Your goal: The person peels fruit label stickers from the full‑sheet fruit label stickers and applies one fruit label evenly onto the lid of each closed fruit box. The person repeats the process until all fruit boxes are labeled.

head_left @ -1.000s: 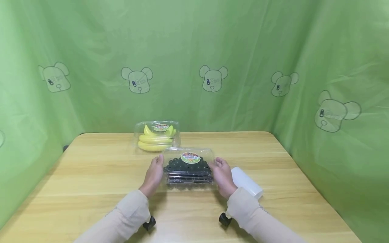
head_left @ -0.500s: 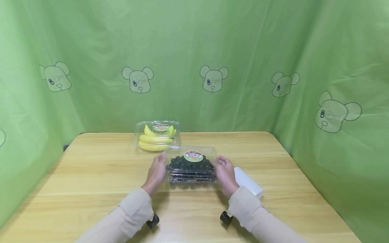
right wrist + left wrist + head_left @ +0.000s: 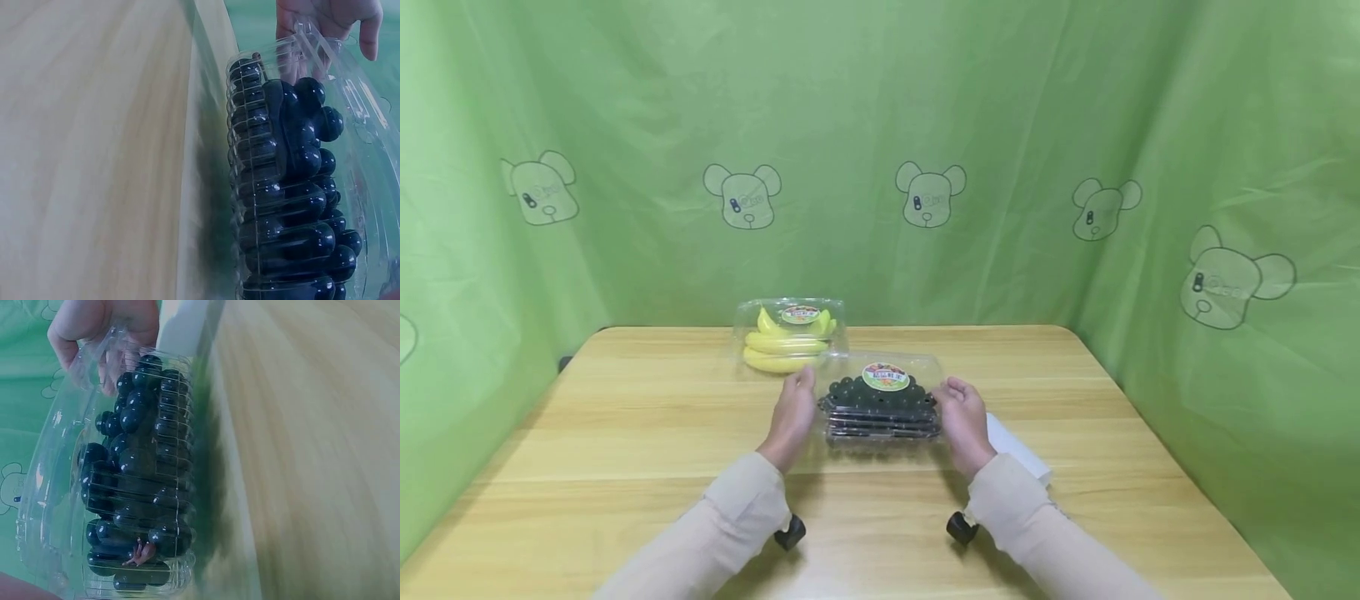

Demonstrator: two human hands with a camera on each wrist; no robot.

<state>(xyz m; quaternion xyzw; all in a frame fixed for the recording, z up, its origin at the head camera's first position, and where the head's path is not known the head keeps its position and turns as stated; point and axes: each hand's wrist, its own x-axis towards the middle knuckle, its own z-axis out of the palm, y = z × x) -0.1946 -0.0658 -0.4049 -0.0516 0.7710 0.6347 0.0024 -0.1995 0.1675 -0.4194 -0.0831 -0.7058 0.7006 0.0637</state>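
Observation:
A clear plastic clamshell box of dark grapes point(image 3: 883, 408) with a round label on its lid is held level between both hands. My left hand point(image 3: 792, 421) grips its left end. The right hand point(image 3: 962, 425) grips the opposite end, and in the left wrist view fingers of that right hand point(image 3: 119, 325) show behind the clear wall. Round dark grapes point(image 3: 134, 462) fill the lower part of the box. Its underside appears slightly above the wooden table, with a shadow below. Part of the left hand point(image 3: 331, 22) shows past the far end in the right wrist view.
A second clear box of yellow bananas point(image 3: 786, 343) stands behind and to the left, partly overlapped by the grape box in view. A white cylinder point(image 3: 1018, 454) lies to the right, partly behind the right hand. Green curtains point(image 3: 835, 100) surround the wooden table point(image 3: 625, 425).
Both hands have carried the grape box a little to the right and away from the body. The banana box and the white cylinder stay where they were.

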